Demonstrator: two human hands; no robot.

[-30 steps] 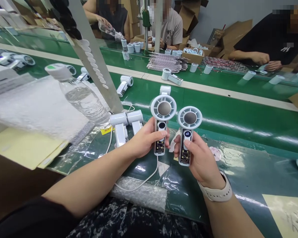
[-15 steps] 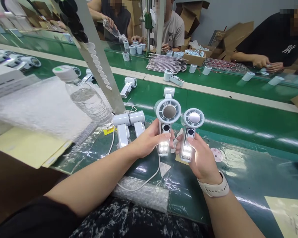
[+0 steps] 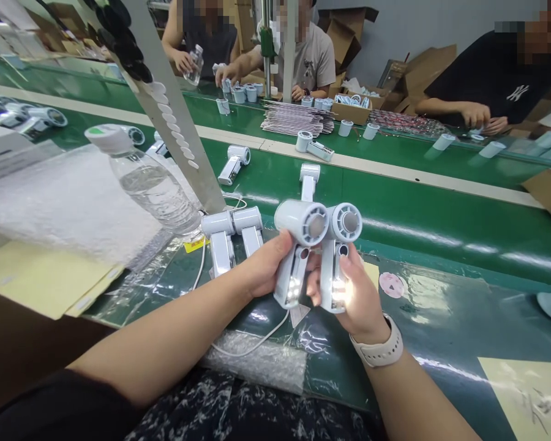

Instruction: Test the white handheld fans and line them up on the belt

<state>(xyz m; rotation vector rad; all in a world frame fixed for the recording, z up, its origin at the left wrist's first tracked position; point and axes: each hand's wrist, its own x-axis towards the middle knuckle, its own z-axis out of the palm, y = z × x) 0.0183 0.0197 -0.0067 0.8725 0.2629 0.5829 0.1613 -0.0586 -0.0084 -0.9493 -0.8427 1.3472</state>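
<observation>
My left hand [image 3: 270, 263] grips a white handheld fan [image 3: 298, 223] by its handle, the round head turned to the right. Beside it, my right hand [image 3: 360, 294] holds a second handheld fan [image 3: 337, 269], its thumb on the handle below the dark round button. Lights glow on both handles. The two heads are close together, the left one overlapping the right one in view. Two more fans [image 3: 220, 239] lie side by side at my left forearm. Just beyond the held pair, another fan [image 3: 309, 177] rests on the green belt.
A water bottle [image 3: 153, 184] leans over bubble wrap [image 3: 73, 190] on the left, near a slanted metal post [image 3: 174, 116]. A white cable [image 3: 257, 349] curves across the bench. Across the green belt [image 3: 395, 190], several co-workers [image 3: 303, 55] handle parts. A paper note [image 3: 528, 392] lies at right.
Both fans have turned from facing me to angling rightward, showing the sides of their heads and handles. The hands have drawn closer together. Across the belt, a co-worker's bottle is now more upright.
</observation>
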